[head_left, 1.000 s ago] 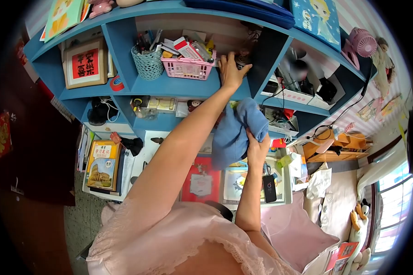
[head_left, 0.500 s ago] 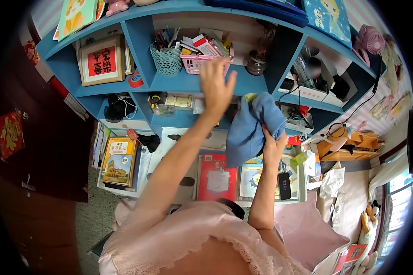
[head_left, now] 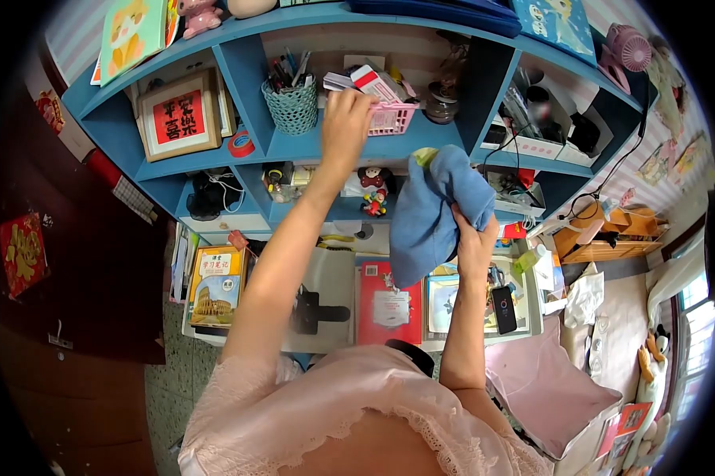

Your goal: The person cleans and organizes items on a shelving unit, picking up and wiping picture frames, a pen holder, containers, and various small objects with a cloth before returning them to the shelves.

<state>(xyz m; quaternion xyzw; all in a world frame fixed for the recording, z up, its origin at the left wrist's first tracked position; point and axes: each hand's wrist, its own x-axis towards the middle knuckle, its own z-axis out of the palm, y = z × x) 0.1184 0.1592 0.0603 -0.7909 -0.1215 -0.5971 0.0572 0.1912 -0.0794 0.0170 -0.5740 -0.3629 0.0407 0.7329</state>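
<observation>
My left hand (head_left: 346, 131) is at the left front of a pink plastic basket (head_left: 393, 120) on the upper shelf, its fingers curled over the rim. Small boxes and other items fill the basket, including a red-and-white box (head_left: 371, 79). In my right hand (head_left: 476, 244) is a bunched blue cloth (head_left: 437, 218), held up in front of the shelves, with a yellow-green patch at its top. Left of the basket stands a teal woven pen holder (head_left: 291, 109). A dark glass jar (head_left: 442, 106) stands to its right.
Below, the desk carries a red book (head_left: 389, 313), a phone (head_left: 503, 309) and a stack of books (head_left: 216, 289). Small figurines (head_left: 374, 202) occupy the lower shelf. Red tape (head_left: 241, 143) and a framed picture (head_left: 179, 117) are at left; a white bin (head_left: 536, 146) with cables is at right.
My left hand has come down from in front of the basket and closed on its rim. The basket sits slightly further right and tilted. My right hand still holds the cloth.
</observation>
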